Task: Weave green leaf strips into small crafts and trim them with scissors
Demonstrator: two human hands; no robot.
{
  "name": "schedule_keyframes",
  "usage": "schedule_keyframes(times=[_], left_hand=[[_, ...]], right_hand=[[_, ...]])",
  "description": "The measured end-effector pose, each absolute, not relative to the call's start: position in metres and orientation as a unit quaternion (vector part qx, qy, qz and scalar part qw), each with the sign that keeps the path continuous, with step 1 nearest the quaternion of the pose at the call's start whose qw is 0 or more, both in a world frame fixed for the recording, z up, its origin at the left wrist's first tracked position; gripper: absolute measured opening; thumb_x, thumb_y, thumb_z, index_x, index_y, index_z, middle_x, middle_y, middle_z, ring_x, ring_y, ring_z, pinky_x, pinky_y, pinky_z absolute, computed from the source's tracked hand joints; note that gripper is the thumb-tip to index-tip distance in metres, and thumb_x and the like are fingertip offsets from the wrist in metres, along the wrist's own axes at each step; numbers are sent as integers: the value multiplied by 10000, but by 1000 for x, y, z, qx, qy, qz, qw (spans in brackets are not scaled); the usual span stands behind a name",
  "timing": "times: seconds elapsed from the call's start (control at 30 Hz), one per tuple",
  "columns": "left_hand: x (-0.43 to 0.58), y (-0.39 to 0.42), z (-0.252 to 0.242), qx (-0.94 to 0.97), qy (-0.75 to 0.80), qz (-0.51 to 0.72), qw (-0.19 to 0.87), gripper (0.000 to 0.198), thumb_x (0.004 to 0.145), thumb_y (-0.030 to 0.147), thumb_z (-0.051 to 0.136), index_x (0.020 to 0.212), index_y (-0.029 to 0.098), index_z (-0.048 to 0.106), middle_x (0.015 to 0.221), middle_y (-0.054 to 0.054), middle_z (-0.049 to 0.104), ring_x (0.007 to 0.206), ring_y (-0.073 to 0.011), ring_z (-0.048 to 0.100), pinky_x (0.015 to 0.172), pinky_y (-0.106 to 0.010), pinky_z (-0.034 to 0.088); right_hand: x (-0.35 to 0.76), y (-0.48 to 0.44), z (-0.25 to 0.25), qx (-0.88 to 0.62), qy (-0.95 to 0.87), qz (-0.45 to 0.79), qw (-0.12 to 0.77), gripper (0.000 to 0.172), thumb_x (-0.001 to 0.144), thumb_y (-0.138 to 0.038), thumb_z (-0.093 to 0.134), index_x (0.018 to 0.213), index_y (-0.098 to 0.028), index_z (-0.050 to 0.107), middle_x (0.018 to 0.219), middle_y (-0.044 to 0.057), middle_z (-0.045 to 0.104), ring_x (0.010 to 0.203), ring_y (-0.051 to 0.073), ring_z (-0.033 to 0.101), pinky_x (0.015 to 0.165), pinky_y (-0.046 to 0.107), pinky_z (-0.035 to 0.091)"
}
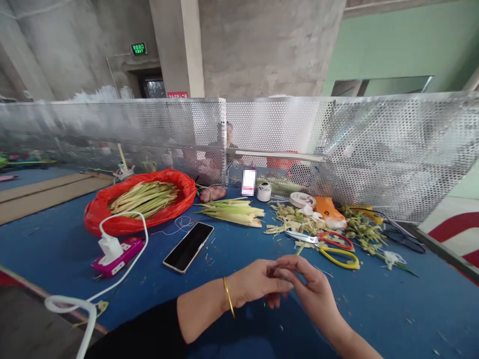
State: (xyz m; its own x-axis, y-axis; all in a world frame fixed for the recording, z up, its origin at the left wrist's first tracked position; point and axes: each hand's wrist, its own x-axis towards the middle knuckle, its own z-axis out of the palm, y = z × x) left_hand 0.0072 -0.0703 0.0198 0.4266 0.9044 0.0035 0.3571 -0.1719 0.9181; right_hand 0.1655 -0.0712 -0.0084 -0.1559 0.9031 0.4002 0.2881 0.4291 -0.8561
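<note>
Far edge: a perforated screen point(277, 124) stands upright behind the surface point(232, 249); before it, a lit phone point(248, 182) and a white jar point(264, 191) side by side.
Right of my reach: scissors point(316, 241) lie just beyond my hands, against scraps point(282, 218); farther back, a tape roll point(302, 199) and an orange packet point(329, 212).
Left of my reach: a dark phone point(189, 247), lying flat; beside it a purple power strip point(127, 252), its white cable point(91, 319) looping across the near side of the bag.
Bag: red point(187, 192), wide-mouthed, filled with pale stalks point(145, 199) laid lengthwise.
Husks point(234, 212): between bag and scraps, broad ends right, thin tips left.
Strip point(300, 251): thin, greenish, showing just above my right fingers, its long axis slanting away from me and slightly right.
Hands: my left hand point(258, 284) and right hand point(312, 281) meet, fingers bent and tips together; whether they pinch the strip, I cannot tell.
</note>
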Motion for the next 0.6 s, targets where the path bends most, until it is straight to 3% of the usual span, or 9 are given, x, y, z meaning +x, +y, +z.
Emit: schedule_keyframes(times=[0.03, 0.17, 0.23, 0.33, 0.43, 0.5, 0.6], left_hand=[[7, -67, 20, 721, 434, 254, 477, 277, 805, 458, 541, 748, 235, 696, 536, 5, 577, 455, -134, 557, 475, -267, 474], [-45, -37, 43, 719, 560, 278, 303, 387, 890, 418, 352, 841, 206, 671, 527, 13, 530, 507, -127, 527, 530, -243, 468], [-91, -19, 56, 699, 616, 288, 221, 343, 881, 364, 358, 900, 199, 659, 656, -21, 611, 628, -156, 578, 580, -252, 457], [-158, -2, 64, 635, 730, 251, 37, 327, 882, 307, 354, 906, 193, 659, 858, -89, 679, 889, -228, 610, 713, -294, 443], [-194, -1, 61, 609, 772, 180, -22, 149, 765, 248, 533, 793, 203, 673, 793, -82, 691, 858, -265, 634, 717, -320, 443], [-194, -2, 59, 615, 771, 156, -58, 202, 717, 212, 584, 897, 211, 676, 917, -82, 700, 896, -265, 635, 750, -326, 444], [-168, 1, 61, 652, 734, 155, -110, 324, 848, 233, 432, 1110, 211, 620, 1148, -100, 641, 1007, -252, 600, 833, -356, 424]], right_hand=[[167, -69, -8, -439, -676, 322, 496, 213, 831, -386, 579, 911, -209, 666, 864, 68, 733, 820, 214, 689, 752, 295, 538], [173, -59, -13, -487, -642, 319, 499, 390, 828, -426, 564, 1155, -214, 590, 1089, 97, 702, 1005, 239, 653, 861, 346, 514], [173, -56, -19, -522, -646, 303, 468, 408, 820, -443, 562, 1157, -215, 589, 1129, 99, 684, 1024, 245, 644, 854, 347, 516], [170, -56, -27, -542, -678, 282, 408, 335, 825, -437, 534, 1053, -212, 636, 1022, 82, 715, 947, 235, 668, 796, 317, 530], [166, -60, -28, -539, -718, 240, 369, 297, 844, -413, 506, 1034, -231, 644, 1006, 61, 712, 924, 223, 669, 736, 288, 530], [164, -62, -26, -535, -739, 205, 356, 286, 854, -402, 496, 1035, -237, 643, 1009, 59, 704, 920, 223, 665, 717, 286, 522], [165, -62, -24, -535, -752, 176, 342, 285, 868, -391, 477, 1040, -227, 635, 1009, 68, 696, 912, 230, 662, 729, 304, 513]])
